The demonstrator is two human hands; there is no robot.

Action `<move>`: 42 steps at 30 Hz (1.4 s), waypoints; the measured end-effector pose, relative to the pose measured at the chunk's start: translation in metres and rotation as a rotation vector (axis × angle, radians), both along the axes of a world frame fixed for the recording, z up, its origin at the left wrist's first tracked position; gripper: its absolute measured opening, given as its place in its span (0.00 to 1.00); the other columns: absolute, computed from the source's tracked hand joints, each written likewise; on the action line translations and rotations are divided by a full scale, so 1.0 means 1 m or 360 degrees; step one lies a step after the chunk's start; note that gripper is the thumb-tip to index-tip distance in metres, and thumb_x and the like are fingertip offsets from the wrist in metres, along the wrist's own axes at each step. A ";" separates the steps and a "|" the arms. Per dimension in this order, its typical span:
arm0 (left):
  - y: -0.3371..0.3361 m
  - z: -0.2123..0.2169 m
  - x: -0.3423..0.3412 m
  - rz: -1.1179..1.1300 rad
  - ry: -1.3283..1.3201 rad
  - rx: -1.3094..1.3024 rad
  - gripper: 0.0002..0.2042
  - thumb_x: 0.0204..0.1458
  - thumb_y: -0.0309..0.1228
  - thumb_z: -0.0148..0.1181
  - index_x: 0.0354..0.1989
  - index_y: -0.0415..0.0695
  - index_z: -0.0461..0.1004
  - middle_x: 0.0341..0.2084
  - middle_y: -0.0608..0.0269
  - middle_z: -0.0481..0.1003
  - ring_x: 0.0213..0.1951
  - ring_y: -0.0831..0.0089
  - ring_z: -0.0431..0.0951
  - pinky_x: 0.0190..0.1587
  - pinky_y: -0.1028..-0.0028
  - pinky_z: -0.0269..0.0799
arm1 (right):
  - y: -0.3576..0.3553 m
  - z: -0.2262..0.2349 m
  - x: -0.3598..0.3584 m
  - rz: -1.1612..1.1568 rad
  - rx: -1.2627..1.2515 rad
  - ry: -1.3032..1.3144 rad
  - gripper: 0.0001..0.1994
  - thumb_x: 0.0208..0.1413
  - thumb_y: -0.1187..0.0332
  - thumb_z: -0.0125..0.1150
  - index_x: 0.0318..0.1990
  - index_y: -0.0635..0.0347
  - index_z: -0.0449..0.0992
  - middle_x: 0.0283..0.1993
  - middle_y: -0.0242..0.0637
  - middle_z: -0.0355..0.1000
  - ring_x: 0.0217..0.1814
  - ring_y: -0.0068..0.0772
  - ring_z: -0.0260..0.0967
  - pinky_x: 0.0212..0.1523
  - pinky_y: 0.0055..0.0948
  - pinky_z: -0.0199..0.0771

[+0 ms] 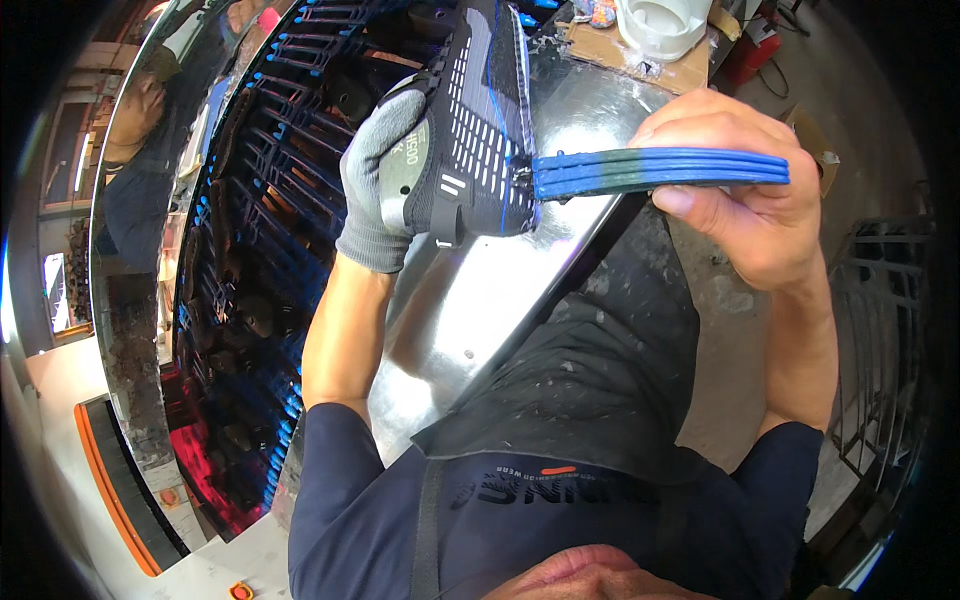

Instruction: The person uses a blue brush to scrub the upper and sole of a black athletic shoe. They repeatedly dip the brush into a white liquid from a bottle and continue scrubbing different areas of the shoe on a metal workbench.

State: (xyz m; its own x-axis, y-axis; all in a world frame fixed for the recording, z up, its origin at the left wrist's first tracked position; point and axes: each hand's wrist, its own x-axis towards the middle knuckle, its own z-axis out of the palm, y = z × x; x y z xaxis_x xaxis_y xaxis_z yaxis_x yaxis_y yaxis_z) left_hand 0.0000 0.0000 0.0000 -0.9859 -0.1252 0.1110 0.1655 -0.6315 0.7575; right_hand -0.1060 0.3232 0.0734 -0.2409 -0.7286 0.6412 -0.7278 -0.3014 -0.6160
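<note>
In a grey glove, my left hand [365, 185] is closed round a dark grey-black shoe upper on a greenish shoe last [408, 165]. The upper [475, 120] has rows of white dashes and a blue line along its edge, and it is held on its side. Bare fingers of my right hand [765, 215] pinch a brush with a blue, ridged handle [600, 172], thumb below and fingers above. Its dark tip meets the upper's lower edge; whether it presses there I cannot tell.
Left of my hands runs a rack of dark rods with blue tips [275, 170]. Below the upper is a shiny metal bench top [480, 300]. A white plastic container [660, 30] stands on cardboard [690, 72] at the back. Metal racking [880, 330] is at the right.
</note>
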 end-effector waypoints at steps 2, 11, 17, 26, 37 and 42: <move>-0.001 -0.005 0.002 0.0175 0.0091 -0.0401 0.18 0.71 0.29 0.51 0.65 0.33 0.71 0.58 0.44 0.78 0.57 0.56 0.83 0.61 0.60 0.84 | -0.001 0.009 0.001 -0.0019 -0.0013 0.0098 0.12 0.57 0.76 0.72 0.46 0.73 0.81 0.43 0.52 0.80 0.44 0.43 0.80 0.45 0.34 0.79; -0.006 0.005 -0.022 -0.0268 0.0172 0.0088 0.18 0.71 0.25 0.48 0.65 0.32 0.71 0.57 0.44 0.79 0.56 0.58 0.83 0.62 0.60 0.81 | 0.005 0.047 0.007 -0.0206 0.0212 0.0764 0.16 0.54 0.79 0.70 0.51 0.75 0.80 0.45 0.56 0.80 0.46 0.49 0.82 0.45 0.35 0.82; 0.008 0.030 -0.027 -0.0608 0.0004 0.0356 0.17 0.67 0.27 0.56 0.63 0.36 0.73 0.53 0.48 0.81 0.54 0.61 0.83 0.60 0.64 0.81 | 0.003 0.055 -0.003 -0.0196 0.0339 0.1143 0.18 0.54 0.77 0.68 0.54 0.71 0.80 0.50 0.56 0.79 0.49 0.50 0.82 0.46 0.37 0.83; 0.003 0.024 -0.038 -0.0187 -0.0028 -0.0169 0.16 0.65 0.31 0.62 0.57 0.37 0.73 0.49 0.53 0.81 0.48 0.68 0.83 0.53 0.71 0.81 | 0.006 0.054 0.002 -0.0300 0.0215 0.1468 0.22 0.46 0.73 0.77 0.51 0.69 0.82 0.51 0.54 0.80 0.51 0.51 0.82 0.48 0.38 0.87; 0.012 0.045 -0.027 0.0711 0.0941 -0.2315 0.16 0.54 0.25 0.70 0.50 0.36 0.78 0.39 0.58 0.80 0.40 0.67 0.83 0.41 0.73 0.78 | 0.002 0.033 0.008 -0.0469 0.0110 0.1713 0.22 0.41 0.75 0.81 0.48 0.67 0.84 0.51 0.45 0.82 0.53 0.48 0.82 0.50 0.37 0.89; 0.011 0.051 -0.028 0.0843 0.1180 -0.2452 0.15 0.53 0.26 0.70 0.49 0.36 0.80 0.38 0.55 0.80 0.39 0.61 0.84 0.41 0.68 0.79 | 0.002 0.024 0.007 -0.0475 0.0055 0.1690 0.22 0.41 0.75 0.80 0.47 0.66 0.84 0.51 0.44 0.82 0.53 0.47 0.82 0.50 0.37 0.89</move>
